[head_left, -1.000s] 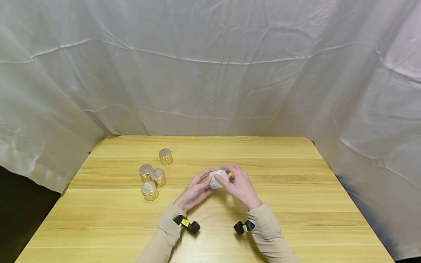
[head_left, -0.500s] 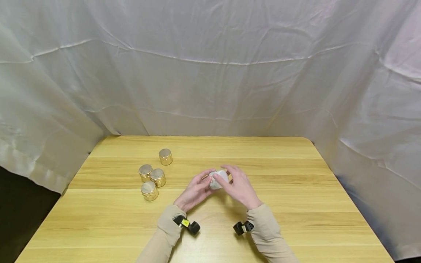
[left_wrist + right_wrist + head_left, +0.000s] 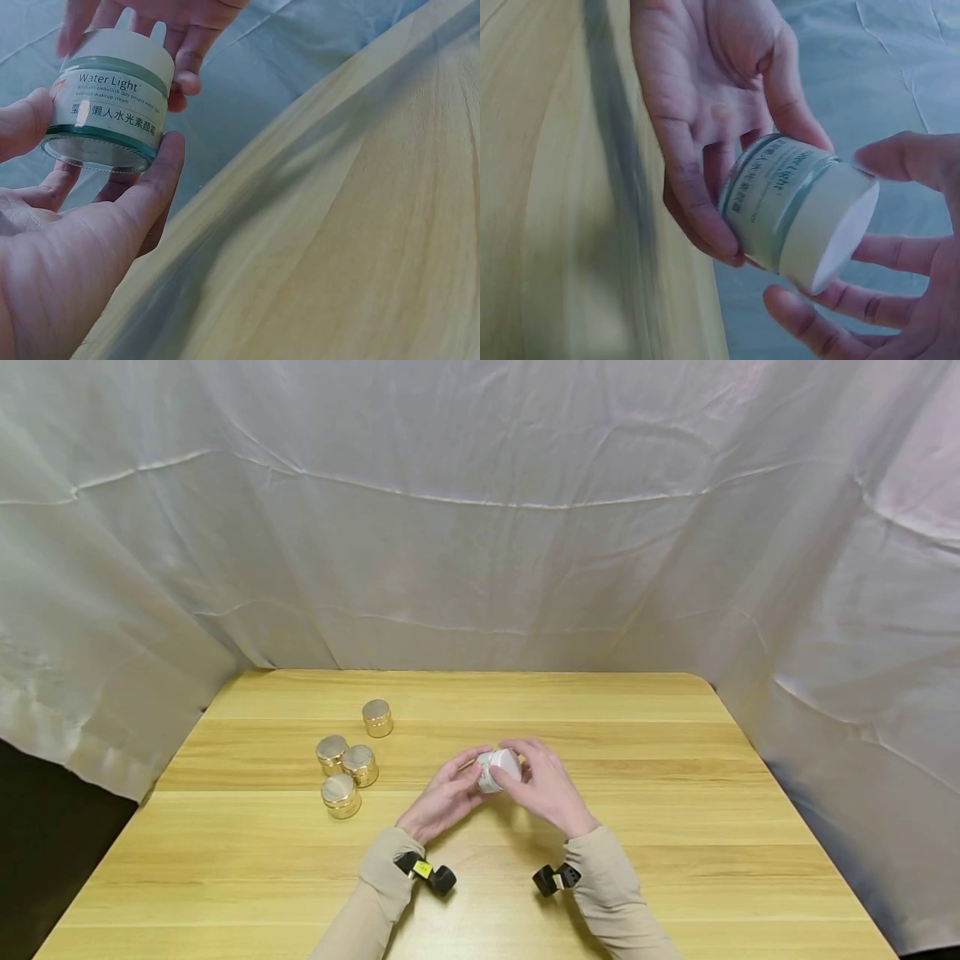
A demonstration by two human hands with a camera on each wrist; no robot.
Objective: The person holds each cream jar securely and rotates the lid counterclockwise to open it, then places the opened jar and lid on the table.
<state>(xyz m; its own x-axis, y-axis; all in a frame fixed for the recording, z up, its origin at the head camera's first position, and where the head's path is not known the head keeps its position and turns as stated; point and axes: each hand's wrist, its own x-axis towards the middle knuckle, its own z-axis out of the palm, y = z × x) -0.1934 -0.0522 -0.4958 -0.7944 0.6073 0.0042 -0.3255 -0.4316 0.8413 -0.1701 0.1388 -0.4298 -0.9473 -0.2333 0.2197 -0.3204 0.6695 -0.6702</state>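
My left hand [image 3: 444,795] holds a small cream jar [image 3: 105,105] above the table, thumb and fingers around its lower part. The jar is pale green glass with a "Water Light" label. It lies tilted, its white lid [image 3: 832,229] facing my right hand [image 3: 551,783]. In the right wrist view, the right fingers are spread loosely around that lid, with the thumb close to its rim. Whether each fingertip touches the lid is hard to tell. The left wrist view shows the clear glass bottom toward the camera and blurred right fingers beyond the lid.
Several gold-coloured jars stand on the wooden table [image 3: 675,793] to the left. Three sit close together, including a front jar [image 3: 341,796]; another gold jar [image 3: 377,717] stands farther back. A grey curtain [image 3: 480,568] hangs behind the table.
The right thumb and fingers have shifted around the lid, leaving more of its white top visible. The left hand stays in place with the jar. The gold jars have not moved.
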